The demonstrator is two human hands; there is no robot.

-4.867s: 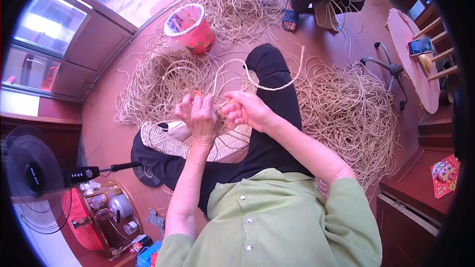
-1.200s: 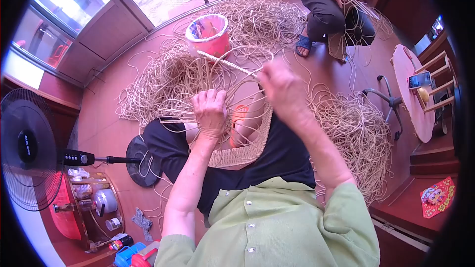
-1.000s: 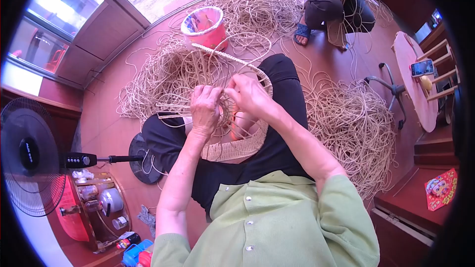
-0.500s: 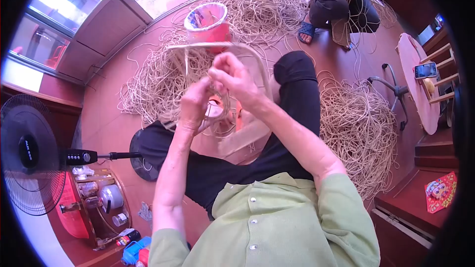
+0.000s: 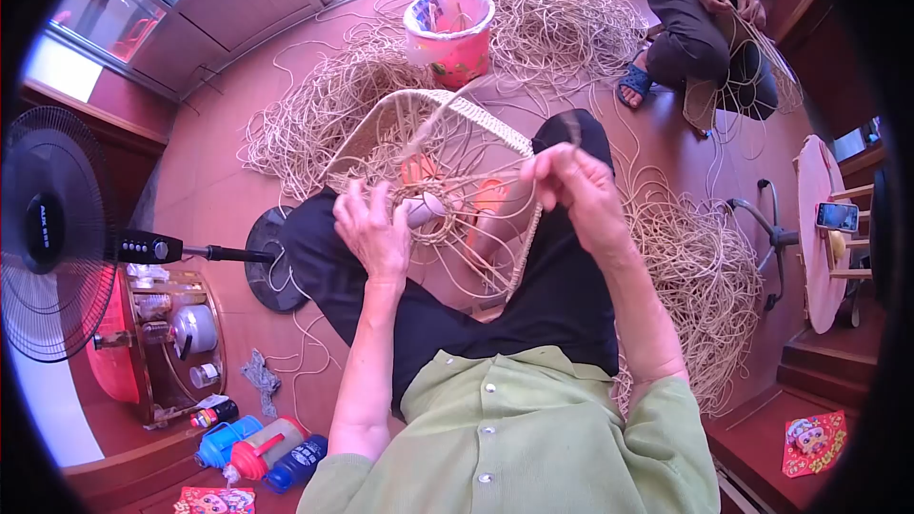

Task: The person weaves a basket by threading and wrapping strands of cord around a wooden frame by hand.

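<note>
- Apart now, both hands have separated since half a second ago, when they met over the work: the right hand (image 5: 583, 192) has swung out towards 3 o'clock, taking the small ring of twisted cream cord (image 5: 453, 219) as the clock's centre.
- Right hand: thumb and fingertips are narrowed together, pinching a thin cream cord strand (image 5: 519, 174) beside the woven band.
- Left hand (image 5: 373, 228): at 9 o'clock, right beside the ring, fingers bent and spaced apart against the loose strands; whether they grip one, I cannot tell.
- Cream, tightly woven cord band (image 5: 481, 119): it arches from 10 o'clock over 12, bends near the right hand and runs down to 4 o'clock. Strands stretch between it and the ring, above the person's crossed legs in black trousers (image 5: 578, 300).
- Orange sandals (image 5: 491, 194) show beneath the strands.
- Pink plastic bucket with a white-lined rim (image 5: 464, 52): 12 o'clock, upright on the reddish floor.
- Tangled heaps of cream cord: at 10 o'clock (image 5: 319, 109), at 1 (image 5: 562, 24), and at 4, just beyond the right knee (image 5: 700, 295).
- Another person in dark clothes (image 5: 690, 48): seated at 2 o'clock, both hands on similar cords.
- Black pedestal fan (image 5: 46, 233): 9 o'clock, well apart from the left hand.
- Blue and red plastic bottles (image 5: 267, 447): 7 o'clock.
</note>
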